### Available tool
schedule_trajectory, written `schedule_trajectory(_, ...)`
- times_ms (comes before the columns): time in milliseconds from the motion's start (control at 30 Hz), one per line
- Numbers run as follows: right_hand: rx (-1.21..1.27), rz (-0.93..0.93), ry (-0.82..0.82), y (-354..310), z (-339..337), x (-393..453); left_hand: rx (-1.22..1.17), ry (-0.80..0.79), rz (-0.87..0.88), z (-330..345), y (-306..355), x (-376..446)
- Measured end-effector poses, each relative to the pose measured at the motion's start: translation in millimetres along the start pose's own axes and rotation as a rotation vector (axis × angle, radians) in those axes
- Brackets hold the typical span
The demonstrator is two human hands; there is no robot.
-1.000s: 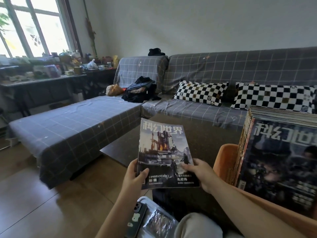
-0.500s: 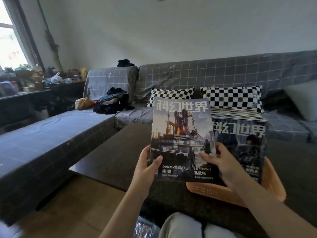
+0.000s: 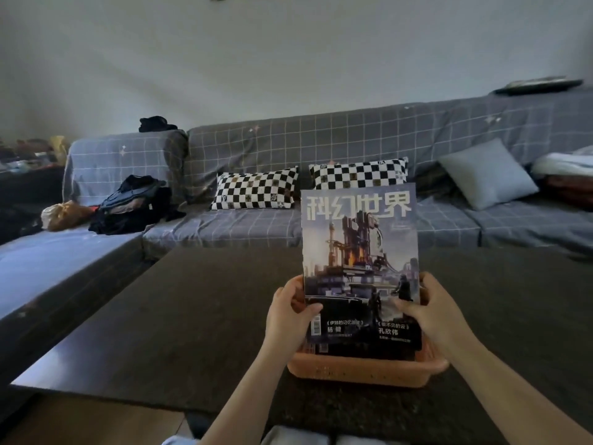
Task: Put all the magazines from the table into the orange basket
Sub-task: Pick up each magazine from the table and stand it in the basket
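The science-fiction magazine (image 3: 359,264) now stands upright directly over the orange basket (image 3: 365,369), where half a second ago it was held off to the basket's left, in front of the stack already inside. A second ago the basket sat at the far right of the view, with the magazine well to its left. The head camera has swung as well, so the basket is now near the centre of the view, on the dark counter (image 3: 192,316).

The left hand (image 3: 288,316) grips the magazine's lower left edge, thumb curled over the front cover and the other fingers hidden behind. The right hand (image 3: 433,316) holds the lower right edge, thumb pressed on the cover and fingers wrapped behind it. The magazine's bottom edge looks level with the basket's near rim or just inside it, though the dark lower cover merges with the magazines already in the basket (image 3: 321,348), so I cannot tell whether it touches them.

This magazine seems to be at the point of insertion: lined up in front of the others, still held by both hands, not yet released. No other loose magazine shows on the counter around the basket, so this may well be the last one.
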State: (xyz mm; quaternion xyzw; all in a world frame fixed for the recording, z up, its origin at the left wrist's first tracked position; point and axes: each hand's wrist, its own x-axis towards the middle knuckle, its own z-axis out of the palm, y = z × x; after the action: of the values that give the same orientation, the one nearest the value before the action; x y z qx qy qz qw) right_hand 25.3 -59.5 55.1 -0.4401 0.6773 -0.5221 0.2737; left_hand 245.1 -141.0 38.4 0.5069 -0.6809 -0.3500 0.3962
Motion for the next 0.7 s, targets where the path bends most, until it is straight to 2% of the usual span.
schedule_trajectory(267, -0.517, -0.043, 0.130, 40.8, -3.1, 11.1, 0.339, 0.011, -0.014, 26.1, -15.3, 3.1)
schedule_trajectory(433, -0.603, -0.111, 0.116, 51.4, -2.6, 16.3, 0.400, -0.007, -0.060, 29.7, -17.5, 6.3)
schedule_trajectory(700, -0.715, -0.103, 0.127, 51.7, 2.5, 15.4, 0.487, 0.006, -0.067, 29.8, -19.7, 5.6)
